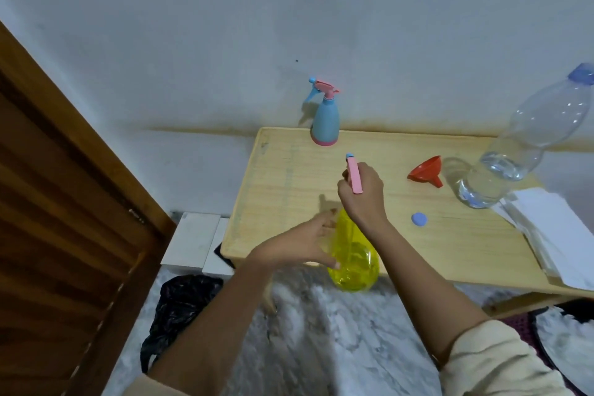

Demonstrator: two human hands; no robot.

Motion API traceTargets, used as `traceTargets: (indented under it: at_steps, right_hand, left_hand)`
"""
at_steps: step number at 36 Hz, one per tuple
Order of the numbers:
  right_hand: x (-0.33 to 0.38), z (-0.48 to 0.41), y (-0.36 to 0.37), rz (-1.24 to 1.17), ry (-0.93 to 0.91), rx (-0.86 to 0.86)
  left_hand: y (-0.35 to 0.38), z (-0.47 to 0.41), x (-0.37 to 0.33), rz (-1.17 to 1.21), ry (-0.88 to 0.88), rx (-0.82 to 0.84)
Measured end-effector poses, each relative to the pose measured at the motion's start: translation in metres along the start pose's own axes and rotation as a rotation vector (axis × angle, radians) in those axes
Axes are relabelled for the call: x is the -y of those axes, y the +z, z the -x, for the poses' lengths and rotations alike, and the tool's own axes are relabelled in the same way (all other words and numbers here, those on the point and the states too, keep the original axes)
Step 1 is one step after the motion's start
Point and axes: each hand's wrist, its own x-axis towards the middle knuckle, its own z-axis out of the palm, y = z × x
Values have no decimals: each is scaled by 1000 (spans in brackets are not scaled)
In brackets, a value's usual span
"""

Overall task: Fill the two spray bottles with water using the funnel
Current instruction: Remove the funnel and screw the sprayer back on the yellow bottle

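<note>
A yellow see-through spray bottle (pixel 353 259) is held above the near edge of the low wooden table (pixel 450 241). My left hand (pixel 308 241) grips its body from the left. My right hand (pixel 363 193) is closed around its pink spray head (pixel 354 175) on top. A blue spray bottle (pixel 325 120) with a pink trigger stands upright at the table's far edge by the wall. An orange funnel (pixel 426 170) lies on its side to the right. Beside it stands a large clear water bottle (pixel 511 157), partly filled. A loose blue cap (pixel 419 219) lies on the table.
White papers (pixel 553 231) lie on the table's right end. A brown wooden door (pixel 64 202) fills the left. A black plastic bag (pixel 180 309) and white boxes (pixel 196 239) sit on the marbled floor beside the table.
</note>
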Motion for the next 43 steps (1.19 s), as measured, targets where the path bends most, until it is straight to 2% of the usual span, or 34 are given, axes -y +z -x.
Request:
traceTargets:
  at_steps: [3,6,8,11,14,16,20,24,28,33,43]
  right_hand:
    - [10,-15,-5,-19,-42,-86]
    - [11,-35,-9,-5,-45,-139]
    - [9,-51,-13,25,-44,-130]
    - [3,-74,-27,95,-25,26]
    - [-7,-97,-49,-15,5,235]
    - [-14,-117,-61,6,-37,284]
    - [-30,-159,-63,8,-100,224]
    - [-50,-193,-55,17,-152,85]
    - [-73,-222,-49,24,-135,-50]
    - [-91,-250,-49,-13,-59,-192]
    - [-108,-296,-45,-76,35,-236]
  left_hand:
    - [6,-19,-19,4,87,-93]
    - [6,-46,-26,-8,71,-295]
    - [-1,-63,-29,-12,48,-358]
    - [-20,-87,-33,-51,64,-351]
    - [-43,-109,-36,-39,91,-302]
    - [-57,-125,-41,-29,105,-264]
    - [-76,-167,-48,4,105,-211]
    - [-83,-213,-53,33,133,-223]
    - [-78,-258,-59,90,157,-364]
    - [-69,-303,-66,21,120,-577]
    - [-77,-361,-68,43,97,-757]
